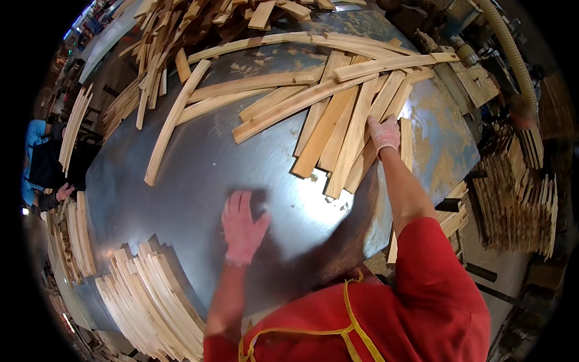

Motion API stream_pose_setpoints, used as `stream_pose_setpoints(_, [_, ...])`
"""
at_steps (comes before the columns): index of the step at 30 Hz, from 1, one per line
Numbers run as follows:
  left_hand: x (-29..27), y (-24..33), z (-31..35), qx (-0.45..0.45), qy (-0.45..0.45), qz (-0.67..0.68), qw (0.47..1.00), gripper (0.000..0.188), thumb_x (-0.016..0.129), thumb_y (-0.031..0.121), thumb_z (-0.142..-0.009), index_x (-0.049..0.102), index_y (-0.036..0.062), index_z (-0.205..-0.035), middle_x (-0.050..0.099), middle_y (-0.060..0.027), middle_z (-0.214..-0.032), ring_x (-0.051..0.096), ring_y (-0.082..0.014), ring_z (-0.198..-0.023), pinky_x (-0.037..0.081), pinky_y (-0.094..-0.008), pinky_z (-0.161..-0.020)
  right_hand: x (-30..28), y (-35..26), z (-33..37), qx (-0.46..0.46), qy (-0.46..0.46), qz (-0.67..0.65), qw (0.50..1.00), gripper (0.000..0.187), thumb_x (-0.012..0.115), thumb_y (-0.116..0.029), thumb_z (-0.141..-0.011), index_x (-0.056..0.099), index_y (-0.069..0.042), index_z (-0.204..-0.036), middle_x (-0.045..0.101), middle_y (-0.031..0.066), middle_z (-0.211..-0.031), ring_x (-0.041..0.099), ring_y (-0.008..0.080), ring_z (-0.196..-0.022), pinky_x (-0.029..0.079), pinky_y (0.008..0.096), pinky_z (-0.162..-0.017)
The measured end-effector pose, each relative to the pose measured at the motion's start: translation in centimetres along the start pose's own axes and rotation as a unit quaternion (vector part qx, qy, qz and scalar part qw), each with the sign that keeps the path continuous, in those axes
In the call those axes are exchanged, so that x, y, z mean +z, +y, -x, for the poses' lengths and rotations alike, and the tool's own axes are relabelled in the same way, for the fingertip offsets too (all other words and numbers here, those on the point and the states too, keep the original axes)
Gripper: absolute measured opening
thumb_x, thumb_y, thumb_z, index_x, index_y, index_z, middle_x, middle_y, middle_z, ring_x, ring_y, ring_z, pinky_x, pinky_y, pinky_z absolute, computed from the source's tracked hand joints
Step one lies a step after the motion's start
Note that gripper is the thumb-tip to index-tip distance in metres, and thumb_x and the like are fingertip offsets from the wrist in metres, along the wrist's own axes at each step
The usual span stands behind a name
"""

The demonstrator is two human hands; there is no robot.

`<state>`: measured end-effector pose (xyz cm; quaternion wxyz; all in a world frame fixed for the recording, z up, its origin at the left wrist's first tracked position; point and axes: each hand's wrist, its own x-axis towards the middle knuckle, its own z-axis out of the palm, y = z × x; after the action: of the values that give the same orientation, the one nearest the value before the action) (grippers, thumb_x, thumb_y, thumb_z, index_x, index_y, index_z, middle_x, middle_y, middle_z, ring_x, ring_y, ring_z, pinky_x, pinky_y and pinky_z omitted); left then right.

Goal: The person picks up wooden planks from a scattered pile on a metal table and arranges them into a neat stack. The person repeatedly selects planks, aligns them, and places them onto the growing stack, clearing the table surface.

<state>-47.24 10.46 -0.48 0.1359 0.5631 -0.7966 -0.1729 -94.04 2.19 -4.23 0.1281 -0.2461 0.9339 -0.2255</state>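
A worker in a red top leans over a broad metal desk [181, 199], the gloved right hand [385, 134] laid on a pale wooden slat [362, 169] in a fan of overlapping pieces right of center. The fingers bend toward the wood, but whether they are closed around it cannot be told from this angle. The left hand [241, 224], also gloved, is spread palm-down and empty, thumb well apart from the fingers, over bare metal. Another long strip [301, 108] lies slantwise across the fan, and a curved piece [175, 123] rests farther left.

Thin and narrow, the slat looks light enough for one hand and stiff along its length, though a hard bend might crack it. The desk's glossy surface suggests wood would slide easily there, while knit gloves should grip well and guard against splinters. The likeliest hold is across both long edges near mid-length, for balance; its near end, jutting toward the worker, offers a second grip.
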Motion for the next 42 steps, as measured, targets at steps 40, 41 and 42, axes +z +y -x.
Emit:
stream_pose_setpoints(40, [-2.6, -6.0, 28.2, -0.275, -0.264, 0.760, 0.527, 0.075, 0.063, 0.059, -0.104, 0.057, -0.0020, -0.148, 0.070, -0.0171, -0.133, 0.069, -0.0231, -0.114, 0.055, -0.0367, -0.103, 6.7, -5.5, 32.1, 0.085, -0.515, -0.463, 0.716, 0.035, 0.074, -0.020, -0.098, 0.062, -0.009, -0.129, 0.070, 0.0116, -0.123, 0.067, 0.0325, -0.113, 0.059, 0.0531, -0.096])
stream_pose_setpoints(41, [-3.7, -5.6, 27.9, -0.272, -0.284, 0.737, 0.549, 0.078, 0.064, 0.059, -0.104, 0.054, -0.0035, -0.150, 0.068, -0.0188, -0.137, 0.068, -0.0248, -0.118, 0.052, -0.0373, -0.107, 6.2, -4.9, 33.2, 0.089, -0.511, -0.460, 0.720, 0.035, 0.074, -0.022, -0.098, 0.062, -0.009, -0.129, 0.070, 0.0101, -0.123, 0.067, 0.0316, -0.114, 0.058, 0.0522, -0.096])
stream_pose_setpoints(42, [-4.6, -5.5, 27.3, -0.266, -0.303, 0.714, 0.572, 0.082, 0.064, 0.059, -0.104, 0.052, -0.0051, -0.153, 0.066, -0.0206, -0.141, 0.067, -0.0265, -0.122, 0.050, -0.0380, -0.111, 5.7, -4.5, 34.2, 0.091, -0.508, -0.459, 0.723, 0.036, 0.075, -0.023, -0.098, 0.062, -0.009, -0.129, 0.070, 0.0086, -0.123, 0.067, 0.0307, -0.115, 0.058, 0.0512, -0.097])
